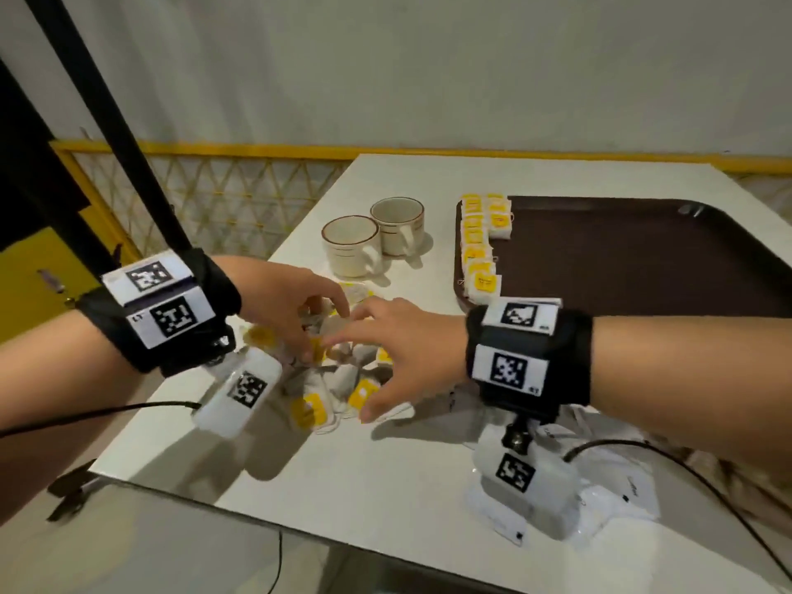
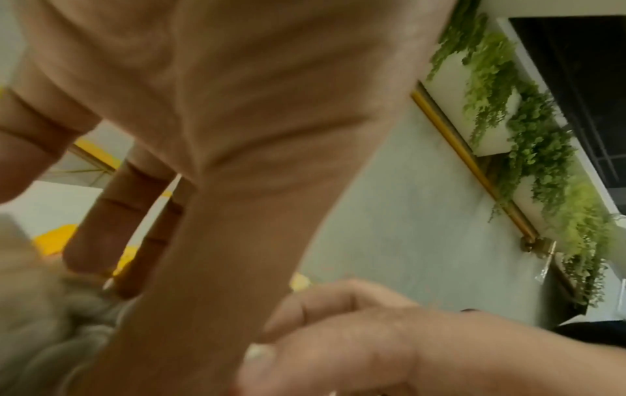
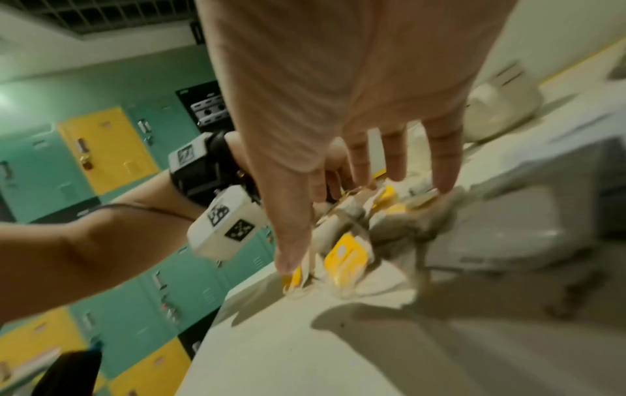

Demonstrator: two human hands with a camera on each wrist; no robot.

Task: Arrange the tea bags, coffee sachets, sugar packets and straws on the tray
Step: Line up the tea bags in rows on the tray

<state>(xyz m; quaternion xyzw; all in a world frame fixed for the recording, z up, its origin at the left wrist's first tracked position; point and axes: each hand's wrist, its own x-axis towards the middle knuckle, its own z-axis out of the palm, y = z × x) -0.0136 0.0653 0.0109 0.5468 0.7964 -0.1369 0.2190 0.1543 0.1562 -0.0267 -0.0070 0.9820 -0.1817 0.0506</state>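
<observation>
A loose pile of white tea bags (image 1: 317, 405) with yellow tags lies on the white table, left of the dark brown tray (image 1: 621, 259). Rows of tea bags (image 1: 480, 246) line the tray's left edge. My left hand (image 1: 310, 351) reaches down from the left, its fingertips in the top of the pile; I cannot see anything held between them. My right hand (image 1: 364, 370) is spread flat over the pile with straight fingers, thumb on the near side. The right wrist view shows the right hand (image 3: 355, 214) touching the tea bags (image 3: 345, 251). In the left wrist view, the left hand's fingers (image 2: 94, 241) point down.
Two cream cups (image 1: 351, 246) (image 1: 398, 225) stand behind the pile, left of the tray. White packets (image 1: 617, 486) lie on the table under my right wrist. The table's front-left edge (image 1: 257, 503) is close, and a black cable (image 1: 685, 465) runs across the right side.
</observation>
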